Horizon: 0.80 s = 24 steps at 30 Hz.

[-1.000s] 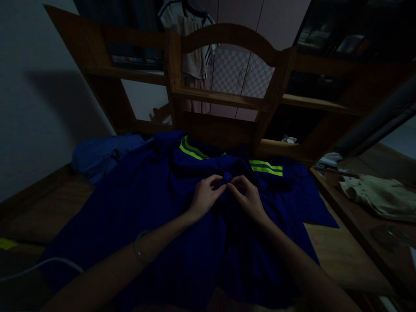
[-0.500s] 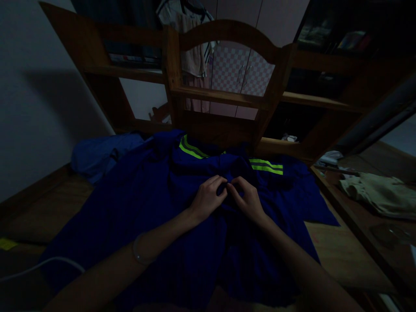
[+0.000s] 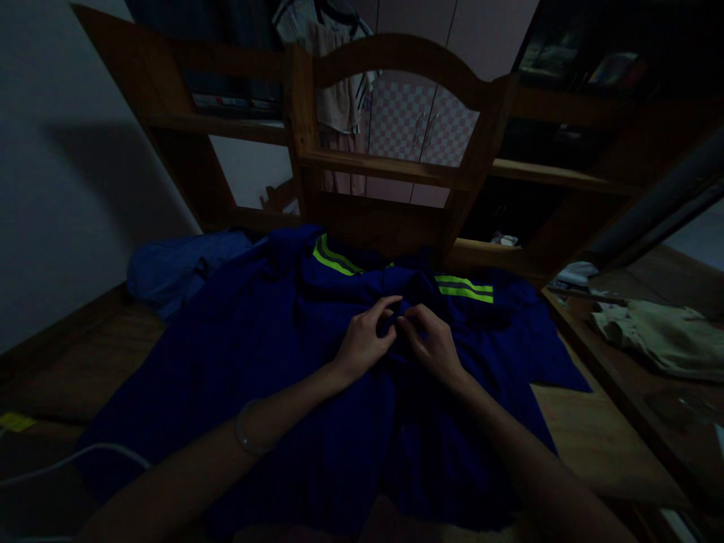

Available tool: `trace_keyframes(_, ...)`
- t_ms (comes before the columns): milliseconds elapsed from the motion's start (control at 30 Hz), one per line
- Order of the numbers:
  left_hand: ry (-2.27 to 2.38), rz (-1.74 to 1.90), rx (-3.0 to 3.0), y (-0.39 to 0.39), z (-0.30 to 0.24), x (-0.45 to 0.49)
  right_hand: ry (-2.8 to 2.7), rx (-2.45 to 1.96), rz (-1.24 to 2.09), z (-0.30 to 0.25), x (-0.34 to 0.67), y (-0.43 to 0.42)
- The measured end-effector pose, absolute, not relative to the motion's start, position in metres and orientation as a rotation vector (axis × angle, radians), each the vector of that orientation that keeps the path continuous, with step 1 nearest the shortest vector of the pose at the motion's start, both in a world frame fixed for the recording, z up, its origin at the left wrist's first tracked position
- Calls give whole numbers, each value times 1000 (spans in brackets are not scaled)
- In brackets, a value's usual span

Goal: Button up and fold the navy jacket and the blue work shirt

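Note:
A dark blue jacket [image 3: 254, 354] with yellow-green reflective stripes [image 3: 461, 288] lies spread over a wooden surface in dim light. My left hand [image 3: 365, 341] and my right hand [image 3: 430, 341] meet at the middle of its front, just below the collar. Both hands pinch the cloth edges there, fingertips almost touching each other. What lies between the fingertips is too small and dark to make out. A thin bracelet [image 3: 244, 430] sits on my left wrist.
A wooden headboard with shelves [image 3: 396, 166] rises right behind the jacket. A lighter blue garment [image 3: 181, 268] lies bunched at the back left. A pale crumpled cloth [image 3: 656, 335] rests on the wood at the right. A white cable [image 3: 68, 460] runs at the lower left.
Both hands stay at the same spot on the jacket front. My left fingers have shifted slightly, with the index finger now reaching over the cloth edge. The jacket itself has not moved.

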<state>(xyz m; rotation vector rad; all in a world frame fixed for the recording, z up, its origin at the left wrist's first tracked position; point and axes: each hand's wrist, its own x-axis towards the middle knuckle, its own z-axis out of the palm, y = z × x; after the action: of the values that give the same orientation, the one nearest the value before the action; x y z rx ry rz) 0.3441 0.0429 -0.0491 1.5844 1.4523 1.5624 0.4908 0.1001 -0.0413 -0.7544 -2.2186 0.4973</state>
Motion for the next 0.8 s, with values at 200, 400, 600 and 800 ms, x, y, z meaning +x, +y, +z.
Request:
trace_keyframes(200, 1448, 1602, 1500, 47, -55, 344, -2167, -815, 618, -39, 495, 101)
trace_keyframes(400, 1459, 1641, 1592, 51, -60, 340, -2125, -826, 798, -41, 496, 107)
trace_keyframes(600, 1450, 1644, 1616, 50, -55, 338, -2117, -809, 822, -45, 496, 111)
trace_keyframes(800, 1470, 1616, 1580, 51, -57, 337, -2114, -822, 646, -48, 499, 119)
